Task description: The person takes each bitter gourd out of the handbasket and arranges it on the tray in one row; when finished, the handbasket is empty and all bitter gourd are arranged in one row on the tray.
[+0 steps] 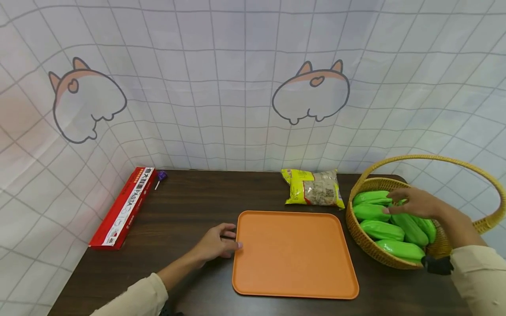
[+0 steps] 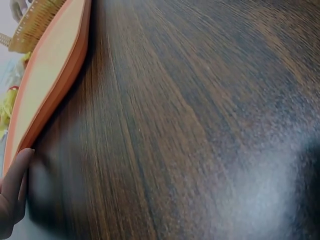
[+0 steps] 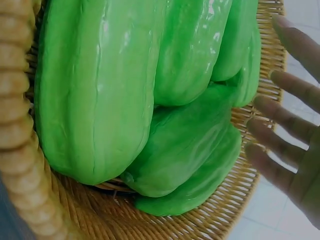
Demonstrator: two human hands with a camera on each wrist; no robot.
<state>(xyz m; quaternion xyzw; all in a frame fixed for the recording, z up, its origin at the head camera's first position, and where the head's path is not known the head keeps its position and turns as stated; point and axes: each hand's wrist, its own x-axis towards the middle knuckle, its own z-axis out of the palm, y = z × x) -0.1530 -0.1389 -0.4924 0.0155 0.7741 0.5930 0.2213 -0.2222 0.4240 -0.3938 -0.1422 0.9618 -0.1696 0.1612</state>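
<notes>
My left hand (image 1: 217, 243) is at the left rim of an orange tray (image 1: 294, 254), its thumb touching the edge and its fingers loosely bent. In the left wrist view a fingertip (image 2: 25, 154) meets the tray rim (image 2: 55, 95). Over a wicker basket (image 1: 369, 245) on the right hovers my right hand (image 1: 419, 202), its fingers spread and holding nothing. Several bright green, ridged, gourd-like vegetables (image 1: 381, 230) lie in that basket. The right wrist view shows these vegetables (image 3: 95, 95) close up, with the right hand (image 3: 300, 120) apart from them at the far side.
A yellow-and-clear bag of food (image 1: 314, 188) lies behind the tray. Toward the left of the dark wooden table (image 1: 189, 202) are a red pasta box (image 1: 124, 208) and a purple lollipop (image 1: 161, 176). The basket's tall handle (image 1: 431, 158) arches beside the right arm. A grid-patterned cloth (image 1: 237, 87) hangs behind.
</notes>
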